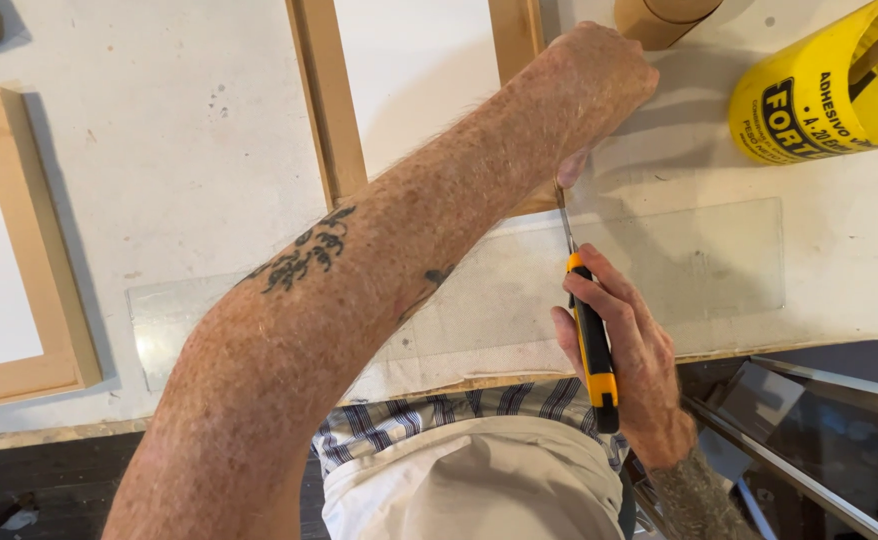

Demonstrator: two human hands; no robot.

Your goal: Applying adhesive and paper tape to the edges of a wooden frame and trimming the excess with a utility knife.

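Nearest my body, my right hand (624, 350) has its grip wrapped around a yellow-and-black glass cutter (591, 345), its metal tip resting on the clear glass pane (699, 265) that lies flat along the near edge of the white bench (179, 190). Beyond it, my left hand (599, 80) reaches across and presses down on a wooden strip (517, 60) beside the tip, fingers clenched over it. Farther back stand a yellow adhesive tub (824, 90) and a wooden frame (29, 250).

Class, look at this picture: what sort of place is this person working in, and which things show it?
Probably a picture-framing workshop. Wooden frames lie on a worn white bench, a clear glass sheet rests flat on it, and the right hand holds a yellow-and-black cutter against the glass.
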